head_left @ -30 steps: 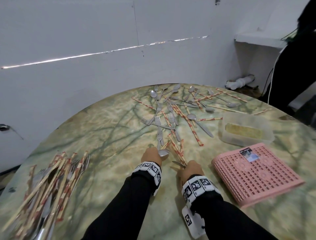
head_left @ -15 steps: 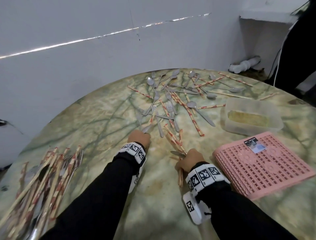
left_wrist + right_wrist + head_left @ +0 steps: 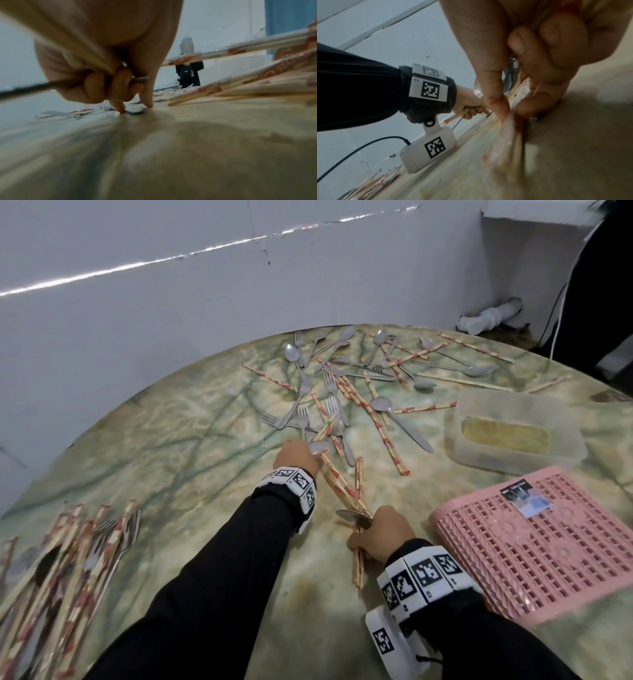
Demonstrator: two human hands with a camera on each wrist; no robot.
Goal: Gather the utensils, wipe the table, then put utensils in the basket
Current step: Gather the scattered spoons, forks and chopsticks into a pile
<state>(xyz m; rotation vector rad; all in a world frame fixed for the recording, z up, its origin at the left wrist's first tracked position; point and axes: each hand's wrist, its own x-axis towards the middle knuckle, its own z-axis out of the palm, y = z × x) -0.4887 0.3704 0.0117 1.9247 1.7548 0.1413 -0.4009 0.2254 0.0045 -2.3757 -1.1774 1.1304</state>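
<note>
Near the middle of the round, green-veined marble counter [image 3: 144, 460], the left hand [image 3: 296, 457] clenches a steel spoon and paper-sleeved wooden chopsticks [image 3: 342, 491], two fingertips [image 3: 121, 108] pressed to the stone; the right hand [image 3: 378, 537] grips a second spoon [image 3: 352, 520] with more chopsticks; best, it seems, to rake the slick, flat forks and spoons [image 3: 342, 392] strewn towards the far edge into one bundle before lifting; a gathered heap [image 3: 65, 559] lies at the left edge; the pink plastic lattice basket [image 3: 534, 549] rests bottom-up at the right edge, beside a translucent lidded tub [image 3: 513, 433].
</note>
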